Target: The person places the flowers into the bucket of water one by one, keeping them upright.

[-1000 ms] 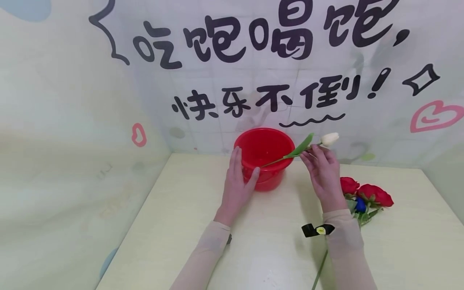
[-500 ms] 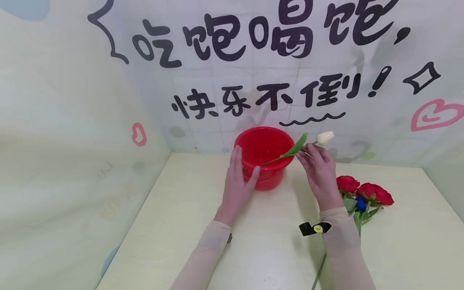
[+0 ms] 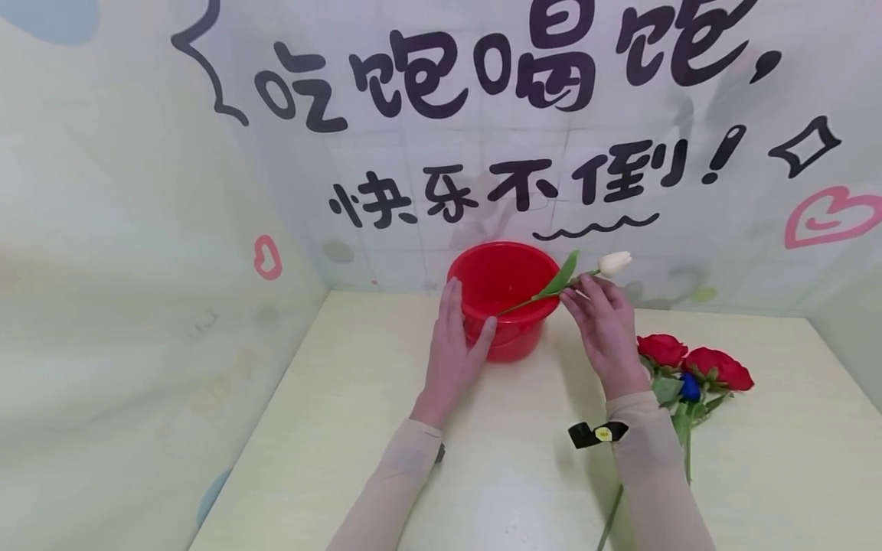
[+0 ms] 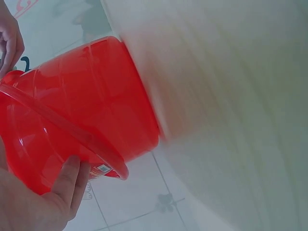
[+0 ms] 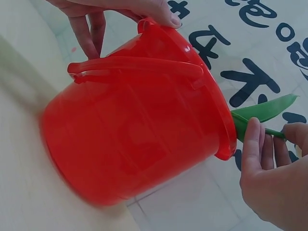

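A red plastic bucket [image 3: 510, 337] stands upright on the table near the back wall. My left hand [image 3: 455, 360] holds its near left side, the thumb at the front rim and the other fingers along the wall. In the right wrist view, fingers of that left hand [image 5: 91, 29] reach down beside the bucket's handle [image 5: 139, 65]. My right hand [image 3: 606, 329] pinches the stem of a white tulip [image 3: 615, 263] just below its head. The tulip slants over the right rim, its green leaf [image 3: 561, 275] at the rim and the stem's lower end inside the bucket.
Two red roses [image 3: 717, 367] and a blue flower [image 3: 689, 387] lie on the table [image 3: 524, 459] at the right, their stems partly hidden by the right forearm. Behind the bucket rises a wall [image 3: 400, 145] with large dark lettering.
My right hand has moved a little left toward the bucket with the tulip, whose leaf has come closer over the rim. The left hand stays on the bucket.
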A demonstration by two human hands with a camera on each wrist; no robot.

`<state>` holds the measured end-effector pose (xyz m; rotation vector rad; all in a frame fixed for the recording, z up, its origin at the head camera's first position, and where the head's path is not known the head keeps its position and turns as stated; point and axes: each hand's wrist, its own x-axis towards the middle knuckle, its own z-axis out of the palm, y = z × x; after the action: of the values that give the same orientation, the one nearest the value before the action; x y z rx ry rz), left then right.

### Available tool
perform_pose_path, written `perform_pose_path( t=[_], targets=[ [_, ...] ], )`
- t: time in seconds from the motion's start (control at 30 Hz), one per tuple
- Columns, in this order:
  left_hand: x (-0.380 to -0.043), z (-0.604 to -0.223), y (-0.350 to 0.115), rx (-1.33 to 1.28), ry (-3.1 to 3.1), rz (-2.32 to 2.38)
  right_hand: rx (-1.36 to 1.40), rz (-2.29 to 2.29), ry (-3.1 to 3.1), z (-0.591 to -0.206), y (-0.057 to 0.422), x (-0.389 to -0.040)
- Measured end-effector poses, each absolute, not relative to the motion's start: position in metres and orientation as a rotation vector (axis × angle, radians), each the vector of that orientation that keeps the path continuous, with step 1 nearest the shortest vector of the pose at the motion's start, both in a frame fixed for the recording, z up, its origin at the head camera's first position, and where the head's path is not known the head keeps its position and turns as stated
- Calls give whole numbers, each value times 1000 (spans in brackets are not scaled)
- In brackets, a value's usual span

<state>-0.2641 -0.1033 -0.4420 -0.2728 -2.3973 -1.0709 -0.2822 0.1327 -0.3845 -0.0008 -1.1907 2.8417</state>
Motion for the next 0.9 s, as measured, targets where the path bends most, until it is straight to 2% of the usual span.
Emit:
perform_pose_path(
  t=[0.9],
  targets=[
    [-265, -442, -101, -285, -2385, -1055, -47, 2833, -1275, -390, 138, -283]
  ],
)
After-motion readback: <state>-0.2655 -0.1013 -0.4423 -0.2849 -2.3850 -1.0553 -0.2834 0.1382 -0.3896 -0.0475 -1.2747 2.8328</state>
